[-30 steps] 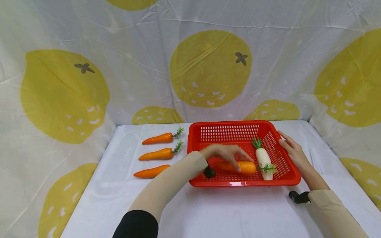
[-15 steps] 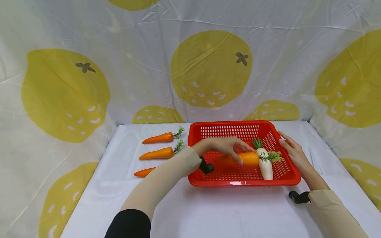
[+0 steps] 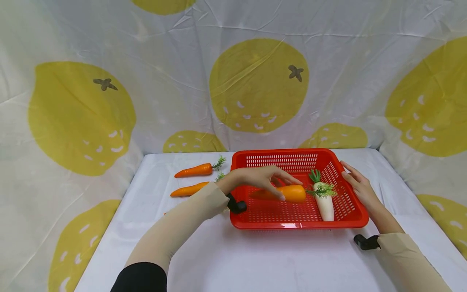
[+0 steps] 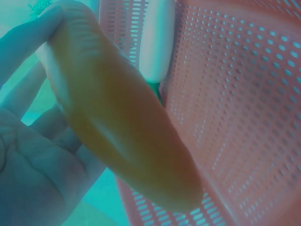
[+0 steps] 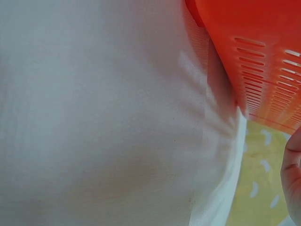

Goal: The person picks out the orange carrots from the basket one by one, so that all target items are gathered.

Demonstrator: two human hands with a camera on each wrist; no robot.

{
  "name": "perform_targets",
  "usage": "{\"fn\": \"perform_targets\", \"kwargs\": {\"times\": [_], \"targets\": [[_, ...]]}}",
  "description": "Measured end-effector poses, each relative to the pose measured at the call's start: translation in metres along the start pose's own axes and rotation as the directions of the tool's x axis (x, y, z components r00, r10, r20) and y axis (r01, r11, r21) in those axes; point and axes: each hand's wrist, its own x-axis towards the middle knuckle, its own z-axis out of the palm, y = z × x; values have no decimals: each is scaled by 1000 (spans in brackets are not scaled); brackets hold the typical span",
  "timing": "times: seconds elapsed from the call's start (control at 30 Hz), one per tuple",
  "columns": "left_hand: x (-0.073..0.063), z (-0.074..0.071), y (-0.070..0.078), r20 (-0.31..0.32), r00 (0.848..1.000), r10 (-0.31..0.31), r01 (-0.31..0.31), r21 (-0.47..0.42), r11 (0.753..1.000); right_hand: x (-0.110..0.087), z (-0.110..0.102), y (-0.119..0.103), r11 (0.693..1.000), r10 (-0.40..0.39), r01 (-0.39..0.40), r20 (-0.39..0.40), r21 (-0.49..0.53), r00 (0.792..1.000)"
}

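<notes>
In the head view my left hand (image 3: 264, 178) holds a carrot (image 3: 294, 194) by its thick end, thumb on one side and fingers on the other, raised over the floor of a red basket (image 3: 299, 224). The carrot's leafy top overlaps a white radish (image 3: 326, 209) lying along the basket's right side. Close up in the left wrist view, the carrot (image 4: 117, 113) slants past the radish (image 4: 157, 42), its tapered end pointing toward the camera. My right hand (image 3: 361, 188) touches the basket's right rim with its fingers fairly straight; the right wrist view catches only its edge.
Left of the basket lie an orange carrot (image 3: 193, 170) and a second carrot (image 3: 187, 190), partly behind my left sleeve (image 3: 182, 223). Only a tiny tip of another carrot shows beside the sleeve. A white cloth (image 3: 277, 259) covers the table; a lemon-print curtain (image 3: 328, 48) hangs behind.
My left hand has lifted the carrot off the basket floor and drawn it back to the left. Its sleeve now covers more of the table carrots. The right hand has stayed put.
</notes>
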Motion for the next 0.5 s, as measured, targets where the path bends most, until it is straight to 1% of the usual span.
{"fn": "perform_targets", "kwargs": {"times": [0.1,0.23,0.37,0.5], "targets": [[-13,-2,1,-17,1000,-2,3,14,1000,0,-1,2,1000,11,-12,5,10,1000],[-29,-4,3,-44,999,-2,3,18,1000,-1,-2,3,1000,20,-20,5,-3,1000],[-47,-6,7,-73,997,2,-2,-5,1000,-1,-2,2,1000,25,-25,5,6,1000],[-65,-6,9,-98,995,-10,6,-34,999,-1,-1,1,999,19,-20,8,32,1000]]}}
